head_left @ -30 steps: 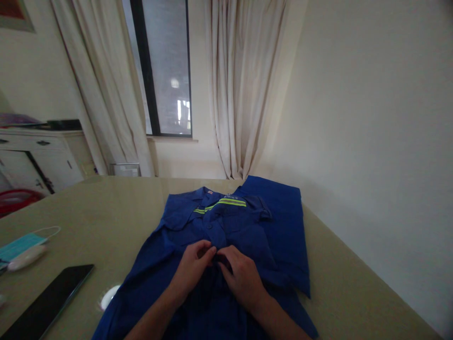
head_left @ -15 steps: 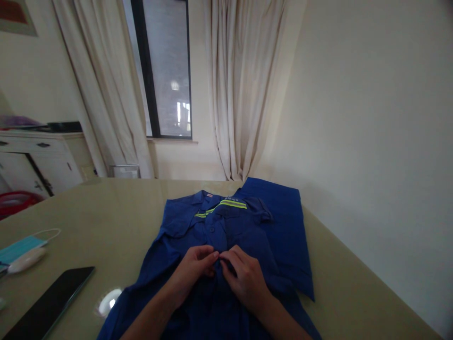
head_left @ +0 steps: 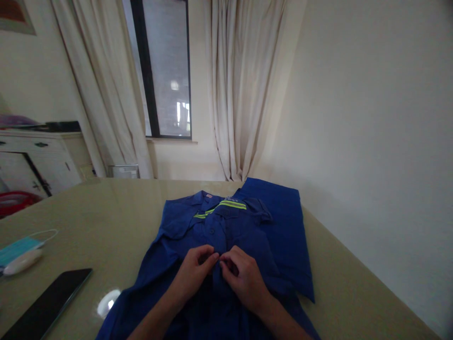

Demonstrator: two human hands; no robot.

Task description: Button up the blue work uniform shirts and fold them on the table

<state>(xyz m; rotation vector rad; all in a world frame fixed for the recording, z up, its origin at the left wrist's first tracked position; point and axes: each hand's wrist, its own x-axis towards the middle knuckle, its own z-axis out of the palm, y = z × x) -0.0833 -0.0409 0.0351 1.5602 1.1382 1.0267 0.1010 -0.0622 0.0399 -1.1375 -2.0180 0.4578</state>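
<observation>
A blue work shirt (head_left: 244, 231) with yellow-green reflective stripes across the chest lies front up on the table, collar pointing away from me. My left hand (head_left: 198, 269) pinches the front placket near the middle of the shirt. Right beside it, my right hand (head_left: 244, 274) grips the same placket, its thumb and forefinger almost touching those of the left. One button (head_left: 212, 231) shows above the hands; whatever lies between the fingertips is hidden. Under the shirt's right side is another folded blue cloth (head_left: 290, 236).
On the glossy table (head_left: 120, 222) at left lie a black phone (head_left: 49, 302), a blue face mask (head_left: 21, 249) and a whitish rounded object (head_left: 24, 262). A wall (head_left: 371, 141) borders the table's right side. Behind are curtains (head_left: 244, 85) and a white cabinet (head_left: 53, 160).
Both hands stay at the same spot on the placket, with only slight finger shifts. The left wrist has moved a little to the right. The shirt lies as before.
</observation>
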